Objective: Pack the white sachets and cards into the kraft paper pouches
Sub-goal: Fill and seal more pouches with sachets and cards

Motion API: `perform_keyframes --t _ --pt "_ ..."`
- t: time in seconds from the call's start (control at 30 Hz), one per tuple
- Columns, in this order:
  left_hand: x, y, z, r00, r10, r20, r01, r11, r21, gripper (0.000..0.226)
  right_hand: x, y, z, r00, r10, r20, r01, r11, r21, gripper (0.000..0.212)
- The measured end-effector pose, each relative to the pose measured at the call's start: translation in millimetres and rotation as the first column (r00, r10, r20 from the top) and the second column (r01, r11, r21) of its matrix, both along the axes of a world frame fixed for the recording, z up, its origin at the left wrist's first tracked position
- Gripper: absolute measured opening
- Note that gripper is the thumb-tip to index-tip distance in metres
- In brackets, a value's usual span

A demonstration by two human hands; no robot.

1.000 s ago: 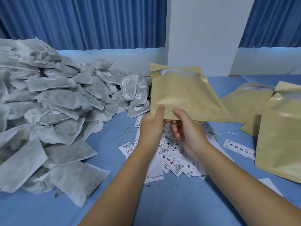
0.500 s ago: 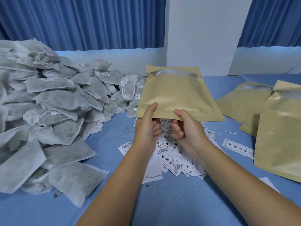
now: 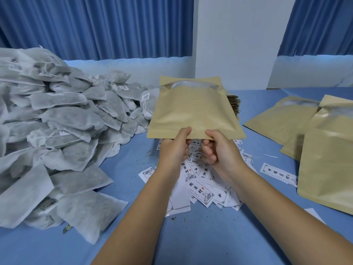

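**Pouch** (image 3: pixel 193 109): kraft paper, one, held in the air over the cards and in front of the sachets. The far end is raised and has a pale window strip. Whether either end is open cannot be told.

**Left hand** (image 3: pixel 174 148): pinches the pouch's near edge, thumb on top and fingers curled underneath. The fingertips are hidden by the paper.

**Right hand** (image 3: pixel 219 148): pinches the same edge just beside the left hand. The thumb lies on top and the curled fingers show below the edge.

**Sachets** (image 3: pixel 57 121): white, in a large loose heap on the left of the table (image 3: pixel 191 236). The heap is cut off by the left edge of the frame. Small tags and strings show on some, but the print is too small to read.

**Cards** (image 3: pixel 202 180): white with dark characters, in a scattered pile under the hands. Much of the pile is covered by the forearms and the pouch.

**Card** (image 3: pixel 278 174): single, lying apart on the right near the pouches.

**Pouches** (image 3: pixel 328 161): kraft paper, several overlapping on the right. They run out of frame, and their contents cannot be seen.

**Stack** (image 3: pixel 234 104): brown layered edges behind the held pouch, mostly hidden by it.

**Background**: blue curtain (image 3: pixel 95 25) and white wall (image 3: pixel 238 35).
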State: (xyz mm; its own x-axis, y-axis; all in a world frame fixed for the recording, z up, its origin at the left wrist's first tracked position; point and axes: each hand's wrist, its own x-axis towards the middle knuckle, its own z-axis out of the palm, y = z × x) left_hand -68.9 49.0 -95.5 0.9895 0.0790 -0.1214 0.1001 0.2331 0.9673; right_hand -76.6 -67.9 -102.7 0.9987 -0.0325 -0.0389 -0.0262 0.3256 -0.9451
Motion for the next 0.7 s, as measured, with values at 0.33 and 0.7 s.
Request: perform_keyframes --t 0.33,0.7 --pt "6.2 6.6 2.8 0.997 -0.081 0.019 0.083 0.945 -0.318 0.034 0.3 2.2 0.4 1.0 -0.024 0.019 0.026 0.991 -0.134 0.038" --pt "12.3 15.4 -4.4 0.933 -0.305 -0.191 0.309 0.951 -0.006 0.036 13.4 -19.7 14.2 0.958 -0.26 0.122 0.229 0.947 0.225 0.021"
